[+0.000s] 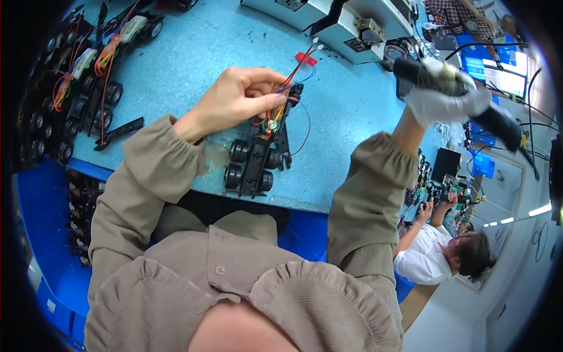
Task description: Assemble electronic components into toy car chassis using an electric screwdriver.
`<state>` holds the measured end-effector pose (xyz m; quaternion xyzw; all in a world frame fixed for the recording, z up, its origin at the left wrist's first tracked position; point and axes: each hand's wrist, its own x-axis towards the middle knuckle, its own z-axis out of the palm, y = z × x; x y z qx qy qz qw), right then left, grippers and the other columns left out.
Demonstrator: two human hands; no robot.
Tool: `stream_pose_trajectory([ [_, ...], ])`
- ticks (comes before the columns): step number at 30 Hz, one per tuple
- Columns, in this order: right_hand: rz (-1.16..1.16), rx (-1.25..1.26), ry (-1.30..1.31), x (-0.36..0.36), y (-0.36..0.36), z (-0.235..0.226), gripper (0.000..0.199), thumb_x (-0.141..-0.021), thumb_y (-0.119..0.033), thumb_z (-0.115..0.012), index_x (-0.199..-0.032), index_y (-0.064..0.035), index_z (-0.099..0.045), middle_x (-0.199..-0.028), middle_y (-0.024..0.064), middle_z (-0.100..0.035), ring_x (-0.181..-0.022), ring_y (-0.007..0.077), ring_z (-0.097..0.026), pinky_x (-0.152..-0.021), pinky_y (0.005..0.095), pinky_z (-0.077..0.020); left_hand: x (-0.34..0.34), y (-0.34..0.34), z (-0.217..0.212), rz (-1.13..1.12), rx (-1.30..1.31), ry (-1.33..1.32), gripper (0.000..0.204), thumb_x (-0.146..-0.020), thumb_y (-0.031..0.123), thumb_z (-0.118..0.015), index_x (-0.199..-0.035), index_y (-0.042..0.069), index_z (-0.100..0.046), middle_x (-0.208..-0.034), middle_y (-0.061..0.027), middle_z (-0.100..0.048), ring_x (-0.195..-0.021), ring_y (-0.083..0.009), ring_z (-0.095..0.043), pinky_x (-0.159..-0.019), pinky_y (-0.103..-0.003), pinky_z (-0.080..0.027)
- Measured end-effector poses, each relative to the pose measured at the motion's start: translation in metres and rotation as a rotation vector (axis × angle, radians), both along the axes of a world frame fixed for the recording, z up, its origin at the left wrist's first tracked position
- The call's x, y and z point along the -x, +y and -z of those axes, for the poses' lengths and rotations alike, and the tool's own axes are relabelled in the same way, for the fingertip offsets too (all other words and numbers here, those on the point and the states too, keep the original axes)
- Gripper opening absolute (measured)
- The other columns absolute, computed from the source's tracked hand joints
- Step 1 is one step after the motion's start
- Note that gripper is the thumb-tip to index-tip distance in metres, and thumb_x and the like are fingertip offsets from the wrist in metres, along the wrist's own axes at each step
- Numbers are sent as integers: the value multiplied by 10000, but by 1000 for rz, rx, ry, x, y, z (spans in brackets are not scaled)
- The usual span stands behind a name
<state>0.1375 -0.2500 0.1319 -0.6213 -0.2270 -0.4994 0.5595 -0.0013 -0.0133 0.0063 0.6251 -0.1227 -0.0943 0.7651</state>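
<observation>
A black toy vehicle chassis (253,161) with several wheels lies on the blue table, a small circuit board and coloured wires at its far end. Over that end is my bare left hand (237,100), thumb and fingers closed on the red and blue wires (287,82). The wires' white-tipped ends stick out beyond the fingers. Raised at the right, my right hand (443,102) wears a white glove and is wrapped round a black cylindrical tool (495,126) that looks like an electric screwdriver. A black plastic arm piece (283,144) lies against the chassis's right side.
More wired black chassis (97,88) crowd the table's left, beside a loose black part (120,133). A red piece (305,58) lies beyond the wires. Grey metal machines (352,32) stand at the back. Blue bins (47,223) sit lower left. A co-worker (434,252) works at the right.
</observation>
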Motion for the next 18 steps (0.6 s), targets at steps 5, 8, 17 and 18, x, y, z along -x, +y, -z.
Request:
stream_pose_trajectory([
  [5,-482,265,197,-72,15,2,294,-766,-305,-679,-760,-28,-582,-584,108,-520,-598,161,-555,-512,291,-497,1,0,-4,-25,14,44,299,-842,114,-633,-1087,-51,-587,-693,-13,-606,-575,-21,-518,-519,-166,-412],
  [8,-722,105,516,-75,31,7,307,-826,-316,-628,-738,-29,-564,-612,110,-550,-570,151,-548,-505,274,-495,-1,0,-6,-25,11,71,301,-841,118,-635,-1084,-52,-587,-692,-15,-607,-566,-23,-519,-511,-167,-414],
  [17,46,48,50,-7,20,41,407,-875,-450,-531,-780,-55,-552,-615,37,-519,-480,127,-508,-449,242,-467,-1,-2,-5,0,20,108,300,-852,122,-629,-1108,-30,-587,-768,-21,-644,-656,-26,-563,-564,-163,-425],
  [18,0,105,17,4,18,40,370,-878,-421,-540,-824,-55,-565,-620,17,-503,-480,119,-502,-438,241,-456,-1,-1,-3,-14,35,97,300,-855,123,-625,-1111,-29,-585,-770,-20,-644,-657,-25,-563,-562,-163,-425],
])
